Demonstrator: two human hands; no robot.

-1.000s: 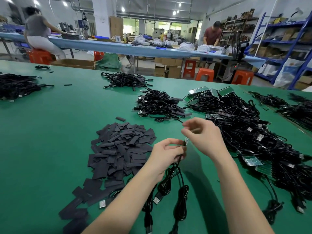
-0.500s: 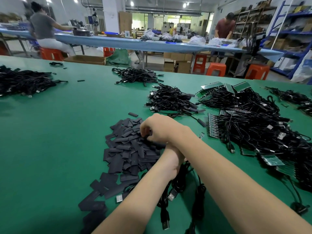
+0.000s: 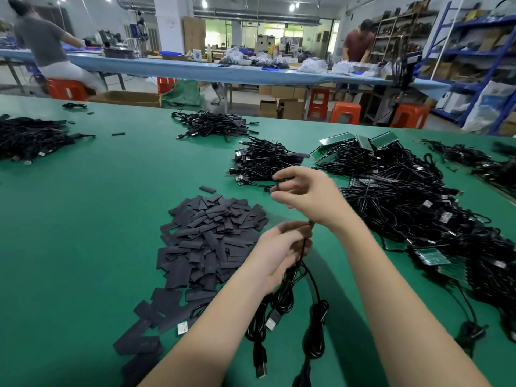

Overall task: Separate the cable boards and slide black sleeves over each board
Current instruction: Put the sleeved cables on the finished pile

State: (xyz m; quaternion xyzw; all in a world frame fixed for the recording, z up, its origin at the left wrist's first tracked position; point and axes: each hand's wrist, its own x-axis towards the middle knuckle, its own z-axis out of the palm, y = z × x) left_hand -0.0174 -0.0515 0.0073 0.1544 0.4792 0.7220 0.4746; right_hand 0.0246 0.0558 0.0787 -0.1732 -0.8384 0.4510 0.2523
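Both bare forearms reached forward from the near edge of the table. The left hand [image 3: 282,252] was curled round a thin black cable [image 3: 303,248], and the right hand [image 3: 310,195], raised beyond it, pinched something small and dark between its fingertips.

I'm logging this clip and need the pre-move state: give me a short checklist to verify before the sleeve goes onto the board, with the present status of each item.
1. Left hand grips the thin black cable bundle: ok.
2. Right hand pinches a small black sleeve: ok, though blurred.
3. Board end exposed at the left fingertips, ready to receive the sleeve: cannot tell, too small and blurred.
4. Sleeve lined up with the board: not ok, the hands are apart.
5. Pile of flat black sleeves lies beside the left hand: ok.
6. Heap of unprocessed black cables with green boards lies beside the right forearm: ok.
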